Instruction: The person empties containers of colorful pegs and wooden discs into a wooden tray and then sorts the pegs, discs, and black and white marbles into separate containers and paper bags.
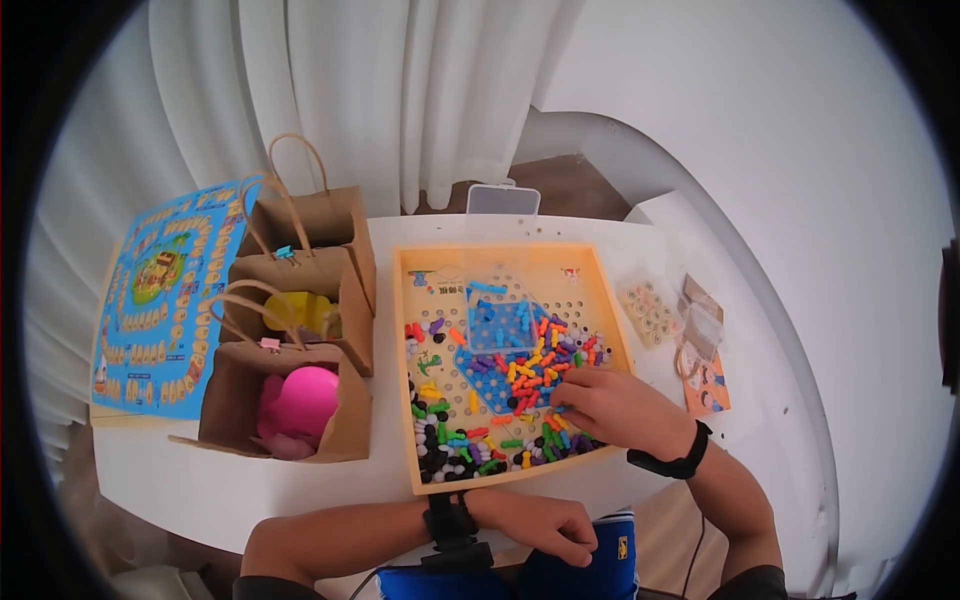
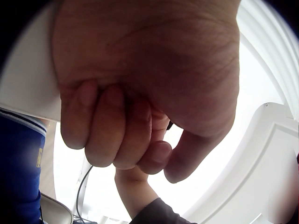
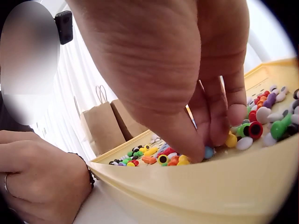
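Note:
My right hand (image 1: 615, 405) reaches over the lower right part of a shallow wooden tray (image 1: 612, 290) filled with colourful game pegs. In the right wrist view, its thumb and fingers pinch a light blue peg (image 3: 209, 152), mostly hidden by the fingertips. Pegs in many colours (image 1: 535, 370) are heaped around it and along the tray's near side. A clear plastic box (image 1: 500, 340) with blue pegs inside lies on the printed board. Between the tray's near edge and the lap hangs my left hand (image 1: 545, 522), fingers loosely curled, with nothing visible in them.
Three brown paper bags (image 1: 225, 400) stand left of the tray, one holding a pink object (image 1: 305, 400). Behind them leans a blue game board (image 1: 165, 300). To the right lie a pack of round pieces (image 1: 650, 312) and an orange card (image 1: 708, 388) on the white table (image 1: 760, 400).

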`<state>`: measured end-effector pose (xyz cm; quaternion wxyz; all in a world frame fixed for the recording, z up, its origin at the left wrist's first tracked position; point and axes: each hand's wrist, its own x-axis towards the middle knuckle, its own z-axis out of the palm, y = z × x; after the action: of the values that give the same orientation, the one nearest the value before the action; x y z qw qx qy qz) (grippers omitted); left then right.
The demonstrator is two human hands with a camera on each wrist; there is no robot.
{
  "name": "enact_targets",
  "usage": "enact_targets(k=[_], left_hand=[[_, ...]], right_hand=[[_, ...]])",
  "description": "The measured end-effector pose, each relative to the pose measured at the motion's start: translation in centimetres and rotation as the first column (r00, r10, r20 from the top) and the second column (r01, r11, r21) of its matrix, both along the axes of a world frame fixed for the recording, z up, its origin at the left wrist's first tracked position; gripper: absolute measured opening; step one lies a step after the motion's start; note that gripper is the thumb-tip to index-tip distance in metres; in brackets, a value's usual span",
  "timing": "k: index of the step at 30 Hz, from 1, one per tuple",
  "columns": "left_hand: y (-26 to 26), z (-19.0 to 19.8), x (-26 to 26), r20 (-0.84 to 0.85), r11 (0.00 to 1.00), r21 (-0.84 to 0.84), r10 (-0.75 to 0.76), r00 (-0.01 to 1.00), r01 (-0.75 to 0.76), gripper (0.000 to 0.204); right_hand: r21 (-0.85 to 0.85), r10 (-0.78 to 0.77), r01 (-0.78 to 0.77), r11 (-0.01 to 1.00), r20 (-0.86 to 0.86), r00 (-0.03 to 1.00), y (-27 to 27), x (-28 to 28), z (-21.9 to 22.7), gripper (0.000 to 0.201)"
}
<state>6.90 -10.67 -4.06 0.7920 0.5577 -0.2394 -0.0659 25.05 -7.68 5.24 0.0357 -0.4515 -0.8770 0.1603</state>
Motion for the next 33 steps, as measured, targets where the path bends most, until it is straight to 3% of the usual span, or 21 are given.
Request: enact_targets(k=[6, 9, 14, 18, 24, 26, 27, 28, 30, 31, 33], left_hand=[[-0.3, -1.0, 0.3, -0.066, 0.999, 0.032, -0.033, 0.997, 0.035, 0.048], [-0.3, -1.1, 0.4, -0.087, 0.999, 0.027, -0.040, 0.995, 0.042, 0.048], [-0.2, -1.0, 0.3, -0.089, 0.999, -0.001, -0.043, 0.995, 0.043, 0.046], [-0.3, -1.0, 0.4, -0.082, 0.999, -0.009, -0.041, 0.996, 0.041, 0.045], [-0.4, -0.8, 0.3, -0.061, 1.000, 0.013, -0.013, 0.998, 0.014, 0.045], [-0.2, -0.7, 0.3, -0.065, 1.000, -0.014, -0.023, 0.998, 0.022, 0.046], [-0.2, -0.5, 0.2, -0.066, 1.000, -0.017, -0.019, 0.998, 0.018, 0.046], [-0.1, -0.3, 0.1, -0.066, 1.000, -0.011, -0.018, 0.998, 0.017, 0.045], [0.0, -0.3, -0.1, -0.070, 1.000, -0.020, -0.001, 0.998, -0.001, 0.045], [-0.1, -0.1, 0.0, -0.069, 1.000, -0.016, -0.010, 0.998, 0.009, 0.045], [-0.2, -0.2, 0.1, -0.071, 1.000, -0.015, -0.022, 0.997, 0.021, 0.045]], right_hand=[[-0.027, -0.039, 0.041, 0.999, 0.049, 0.998, 0.4, -0.8, 1.2, 0.019], [0.029, -0.056, 0.056, 0.998, -0.010, 0.998, 1.2, -1.5, 1.0, 0.019], [0.121, -0.023, 0.007, 0.993, 0.133, 0.991, 1.6, -2.3, 0.0, 0.019], [0.095, -0.012, 0.001, 0.995, 0.119, 0.993, 1.5, -2.3, 0.5, 0.018], [-0.072, -0.186, 0.178, 0.981, -0.128, 0.974, 4.7, -2.9, 3.0, 0.019], [0.091, -0.180, 0.211, 0.973, -0.262, 0.948, 5.9, -4.1, 2.9, 0.019], [0.242, -0.120, 0.186, 0.952, -0.264, 0.957, 6.1, -4.7, 2.4, 0.020], [0.237, -0.114, 0.179, 0.955, -0.265, 0.957, 5.9, -5.5, 2.5, 0.020], [0.133, 0.066, -0.041, 0.990, -0.189, 0.980, 4.8, -7.3, 2.2, 0.021], [0.125, 0.068, -0.044, 0.991, -0.193, 0.979, 4.3, -7.9, 1.5, 0.021], [0.022, 0.274, -0.274, 0.962, -0.166, 0.947, 3.2, -9.1, 0.3, 0.025]])
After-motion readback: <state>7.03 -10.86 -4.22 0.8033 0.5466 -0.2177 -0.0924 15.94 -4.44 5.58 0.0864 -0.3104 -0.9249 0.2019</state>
